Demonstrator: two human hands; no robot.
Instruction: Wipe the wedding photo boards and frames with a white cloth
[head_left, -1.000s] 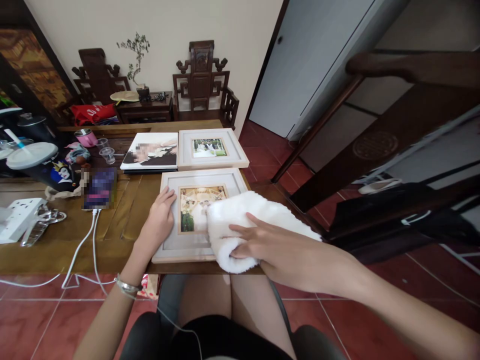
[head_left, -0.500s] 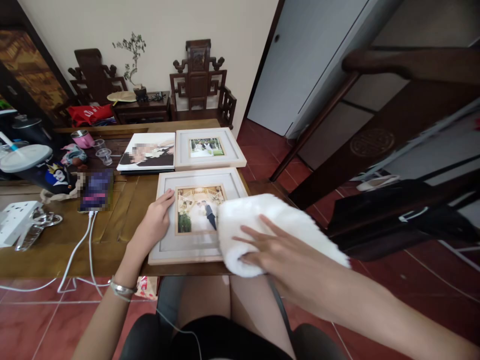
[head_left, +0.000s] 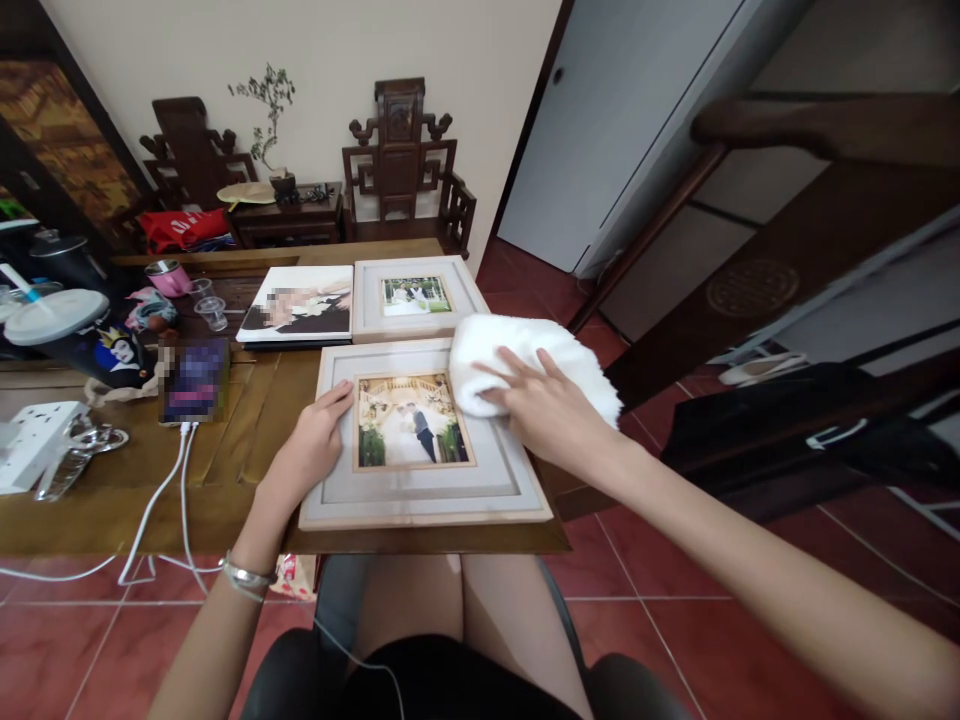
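A pale wooden picture frame (head_left: 442, 501) with a wedding photo lies flat at the table's front edge. My left hand (head_left: 313, 438) holds its left side, fingers resting over the rim and thumb out of sight. At the frame's upper right corner, my right hand (head_left: 553, 402) presses a fluffy white cloth (head_left: 525, 336), fingers spread on top and thumb at the fold. The cloth covers that corner and hangs past the right edge. Just behind lies a second framed photo (head_left: 416, 322), whose near right corner the cloth overlaps. Left of it is a photo album or panel (head_left: 262, 292).
On the left of the table (head_left: 247, 520) are a phone (head_left: 196, 380) on white cables, a power strip (head_left: 34, 440), a lidded cup (head_left: 75, 335), a pink mug (head_left: 169, 278) and small clear cups (head_left: 212, 313). A dark wooden chair (head_left: 705, 290) stands close on the right.
My right hand has slid the white cloth away from me, from the frame's lower right to its upper right corner, uncovering the photo's right side. My left hand stays on the frame.
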